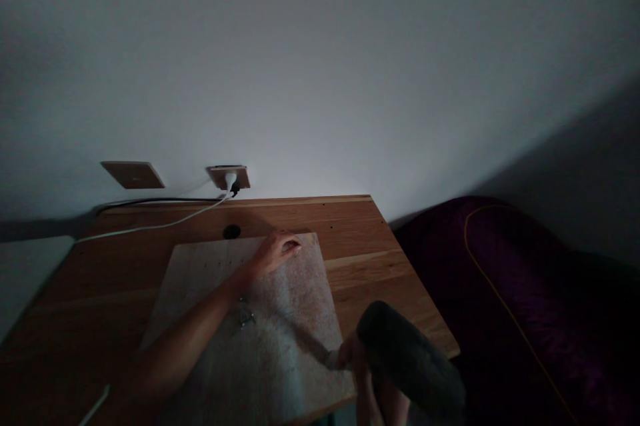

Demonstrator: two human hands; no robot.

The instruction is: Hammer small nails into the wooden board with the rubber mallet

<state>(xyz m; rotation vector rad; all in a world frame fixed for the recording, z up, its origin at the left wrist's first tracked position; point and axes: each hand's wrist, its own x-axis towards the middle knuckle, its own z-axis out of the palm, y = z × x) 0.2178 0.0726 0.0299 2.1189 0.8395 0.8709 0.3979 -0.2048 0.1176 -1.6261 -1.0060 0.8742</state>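
The room is very dim. My left hand (276, 251) reaches across a pale speckled board (200, 273) that lies on the wooden desk (365, 239). Its fingers are curled in a pinch at the board's far right corner, and what they pinch is too small to see. A small metal piece (245, 316) lies on the board beside my left forearm. My right hand (354, 361) is at the board's near right corner, closed around a thick dark grey cylinder (410, 359) that juts toward the camera.
Two wall plates sit above the desk's back edge: a plain plate (133, 175) and a socket (229, 177) with a white plug and cable (160, 225). A round cable hole (231, 232) lies behind the board. Dark purple bedding (505, 293) fills the right.
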